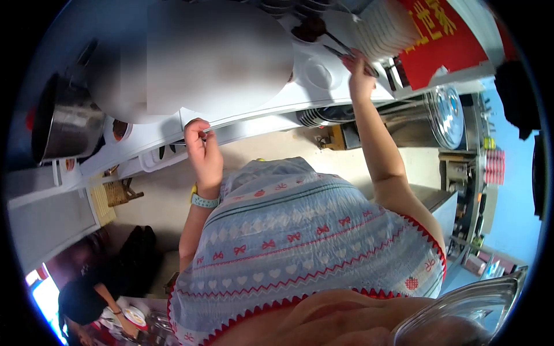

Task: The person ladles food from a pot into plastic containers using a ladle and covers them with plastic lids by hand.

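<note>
My right hand [362, 79] is closed around metal tongs [340, 48] at the back of the white counter [259, 104]. The tongs' tips point at a dark reddish-brown food [311, 29] in a bowl; whether they touch it I cannot tell. Just below them lies a round white dish [317, 74]. My left hand [205, 151], with a watch [205, 200] on its wrist, hangs by the counter's front edge with its fingers curled in. What those fingers hold, if anything, I cannot make out. A large blurred patch hides the middle of the counter.
Stacked white containers [385, 29] stand beside a red sign [441, 34]. A steel pot [75, 118] and a small dish of dark red food [120, 129] are at the left. Below the counter are stacked bowls [323, 115]. Another person [86, 303] is at the lower left.
</note>
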Available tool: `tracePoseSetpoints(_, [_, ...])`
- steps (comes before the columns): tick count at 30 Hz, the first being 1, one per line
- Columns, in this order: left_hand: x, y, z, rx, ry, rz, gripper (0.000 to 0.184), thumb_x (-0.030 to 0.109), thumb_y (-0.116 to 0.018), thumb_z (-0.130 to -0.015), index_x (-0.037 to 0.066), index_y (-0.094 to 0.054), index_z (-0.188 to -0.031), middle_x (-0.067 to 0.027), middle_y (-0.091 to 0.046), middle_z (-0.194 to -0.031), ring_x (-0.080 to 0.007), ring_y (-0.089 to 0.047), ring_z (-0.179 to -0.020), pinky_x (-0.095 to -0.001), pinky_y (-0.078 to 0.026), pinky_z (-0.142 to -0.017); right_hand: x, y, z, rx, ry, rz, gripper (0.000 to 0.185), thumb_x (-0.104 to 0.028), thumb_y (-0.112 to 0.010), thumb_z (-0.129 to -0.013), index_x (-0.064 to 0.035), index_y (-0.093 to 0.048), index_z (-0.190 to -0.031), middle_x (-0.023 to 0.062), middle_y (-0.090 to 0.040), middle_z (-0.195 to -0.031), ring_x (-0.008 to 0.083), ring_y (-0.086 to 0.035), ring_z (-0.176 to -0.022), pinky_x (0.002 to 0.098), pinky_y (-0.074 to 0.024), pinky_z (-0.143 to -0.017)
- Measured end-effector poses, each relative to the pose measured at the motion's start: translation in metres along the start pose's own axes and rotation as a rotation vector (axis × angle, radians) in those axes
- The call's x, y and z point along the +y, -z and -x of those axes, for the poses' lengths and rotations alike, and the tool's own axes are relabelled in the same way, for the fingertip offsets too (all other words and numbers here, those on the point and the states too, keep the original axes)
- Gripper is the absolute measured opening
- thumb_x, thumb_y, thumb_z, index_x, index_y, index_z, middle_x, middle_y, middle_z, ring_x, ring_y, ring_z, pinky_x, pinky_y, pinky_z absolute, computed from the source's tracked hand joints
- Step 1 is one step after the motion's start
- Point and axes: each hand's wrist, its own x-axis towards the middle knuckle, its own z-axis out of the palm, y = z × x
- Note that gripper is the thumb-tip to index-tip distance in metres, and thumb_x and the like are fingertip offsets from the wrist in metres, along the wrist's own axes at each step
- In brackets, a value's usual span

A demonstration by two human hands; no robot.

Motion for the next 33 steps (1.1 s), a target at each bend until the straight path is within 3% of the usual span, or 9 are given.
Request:
tracePoseSetpoints(2, [0.001,0.005,0.0,0.022,-0.001,-0.016,0.027,-0.01,-0.047,-0.086,0.005,-0.049,-0.108,-0.0041,-0.048,-0.107,-0.0108,-0.044,-0.094,-0.0237,-0.037,-0.085,-0.006,0.007,-0.005,0.092,-0.136,-0.083,0.044,-0.033,-0.044,-0.102,0.0052,-0.053,-0.122,0.0203,-0.066,-0.106,0.0261,-0.068,-0.095,0.0373,-0.0559,-0.087])
tracePoseSetpoints(6, [-0.008,0.033,-0.004,0.113,-0.017,-0.026,0.022,-0.006,-0.054,-0.081,0.005,-0.051,-0.1,-0.007,-0.052,-0.099,-0.0174,-0.049,-0.091,-0.0281,-0.04,-0.082,-0.023,0.011,-0.009,0.088,-0.217,-0.375,0.037,-0.027,-0.035,-0.103,0.0006,-0.052,-0.12,0.0182,-0.061,-0.112,0.0258,-0.063,-0.097,0.0344,-0.054,-0.081])
tracePoseSetpoints(8, [-0.007,0.052,-0.009,0.15,-0.063,-0.144,0.021,-0.005,-0.053,-0.081,0.005,-0.052,-0.099,-0.008,-0.052,-0.099,-0.0192,-0.05,-0.092,-0.0293,-0.041,-0.08,-0.033,0.002,-0.018,0.129,-0.323,-0.518,0.029,-0.019,-0.042,-0.101,0.0034,-0.053,-0.115,0.0177,-0.062,-0.105,0.0237,-0.062,-0.088,0.033,-0.0536,-0.077])
tracePoseSetpoints(9, [-0.003,0.061,-0.011,0.186,-0.061,-0.149,0.021,-0.006,-0.053,-0.081,0.004,-0.052,-0.099,-0.0078,-0.052,-0.1,-0.019,-0.049,-0.092,-0.0293,-0.041,-0.079,-0.039,-0.004,-0.015,-0.066,-0.34,-0.64,0.027,-0.016,-0.044,-0.101,0.0056,-0.054,-0.113,0.0183,-0.064,-0.102,0.0242,-0.064,-0.09,0.0326,-0.0557,-0.081])
tracePoseSetpoints(12, [-0.001,0.096,-0.016,0.247,-0.064,-0.151,0.025,-0.009,-0.05,-0.081,0.005,-0.05,-0.102,-0.0059,-0.05,-0.101,-0.0157,-0.046,-0.091,-0.0272,-0.038,-0.082,-0.056,-0.063,-0.009,-0.295,-0.397,-0.785,0.028,-0.015,-0.043,-0.101,0.0078,-0.058,-0.108,0.0185,-0.066,-0.107,0.0252,-0.065,-0.104,0.0343,-0.0547,-0.096])
tracePoseSetpoints(18, [-0.018,0.184,-0.031,0.397,-0.118,-0.108,0.034,-0.013,-0.047,-0.08,0.006,-0.048,-0.108,-0.0054,-0.048,-0.106,-0.0136,-0.044,-0.095,-0.0254,-0.035,-0.087,-0.123,-0.275,0.041,-0.597,-0.701,-0.823,0.031,-0.016,-0.046,-0.1,0.0084,-0.055,-0.116,0.0188,-0.066,-0.106,0.0253,-0.067,-0.096,0.0323,-0.0586,-0.086])
tracePoseSetpoints(21, [-0.016,0.235,-0.04,0.462,-0.141,-0.156,0.039,-0.01,-0.052,-0.078,0.006,-0.047,-0.113,-0.012,-0.047,-0.119,-0.0217,-0.046,-0.109,-0.0329,-0.037,-0.094,-0.155,-0.39,0.068,-0.701,-0.581,-0.67,0.033,-0.019,-0.045,-0.101,0.0086,-0.055,-0.117,0.0193,-0.066,-0.103,0.0248,-0.067,-0.093,0.0325,-0.0588,-0.082])
tracePoseSetpoints(25, [-0.024,0.299,-0.055,0.516,-0.177,-0.151,0.045,-0.012,-0.05,-0.076,0.008,-0.044,-0.117,-0.0126,-0.044,-0.129,-0.02,-0.043,-0.118,-0.0332,-0.033,-0.101,-0.201,-0.519,0.108,-0.855,-0.207,-0.338,0.035,-0.024,-0.045,-0.102,0.0061,-0.059,-0.115,0.0171,-0.068,-0.097,0.0231,-0.07,-0.088,0.0325,-0.0588,-0.078])
tracePoseSetpoints(33, [-0.028,0.375,-0.087,0.535,-0.15,-0.176,0.049,-0.007,-0.053,-0.079,0.004,-0.04,-0.125,-0.0179,-0.032,-0.143,-0.0295,-0.036,-0.13,-0.0407,-0.028,-0.109,-0.203,-0.688,0.151,-1.081,0.523,0.241,0.027,-0.027,-0.052,-0.099,-0.0075,-0.067,-0.111,0.0094,-0.071,-0.092,0.0178,-0.069,-0.08,0.028,-0.055,-0.075])
